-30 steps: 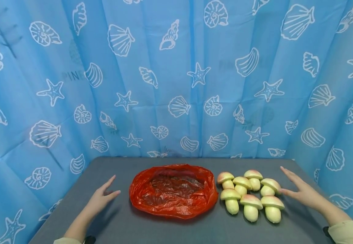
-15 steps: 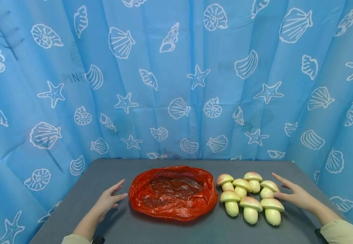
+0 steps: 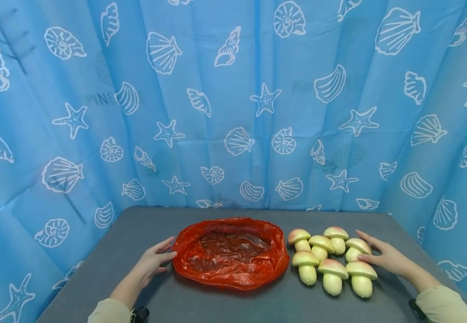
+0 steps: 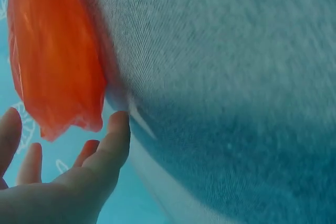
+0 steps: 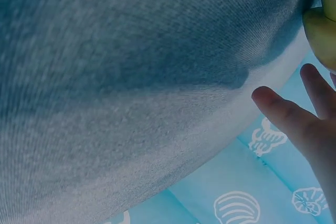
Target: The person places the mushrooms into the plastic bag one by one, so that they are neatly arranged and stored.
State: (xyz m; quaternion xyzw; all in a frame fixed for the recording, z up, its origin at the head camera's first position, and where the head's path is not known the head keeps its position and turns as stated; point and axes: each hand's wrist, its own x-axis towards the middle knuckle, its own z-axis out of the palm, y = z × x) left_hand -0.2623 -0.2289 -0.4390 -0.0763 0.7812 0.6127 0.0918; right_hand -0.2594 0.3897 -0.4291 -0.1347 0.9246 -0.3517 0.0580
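Container: one red plastic bag point(image 3: 185, 262), at lower centre of the head view, on a grey table point(image 3: 153, 220). Its mouth is spread wide and faces up; crumpled film shows inside, darker toward the middle.

Contents outside the bag: seven pale yellow-green mushroom-shaped pieces point(image 3: 333, 282) with pink-tinged caps, grouped at lower right, just beside the bag's right edge. Three form the near row; four sit behind, partly screened by the near caps.

Left hand point(image 3: 150, 264): fingers extended and parted, at the bag's left edge, gripping nothing; contact cannot be confirmed.

Right hand point(image 3: 392, 259): fingers and thumb spread, holding nothing, at the group's right side. The thumb reaches between the two rightmost pieces in the head view; touch cannot be determined.

Surroundings: a blue curtain point(image 3: 217, 112) with white shell and starfish prints fills the upper frame. Pale sleeves point(image 3: 445, 305) enter at both lower corners.
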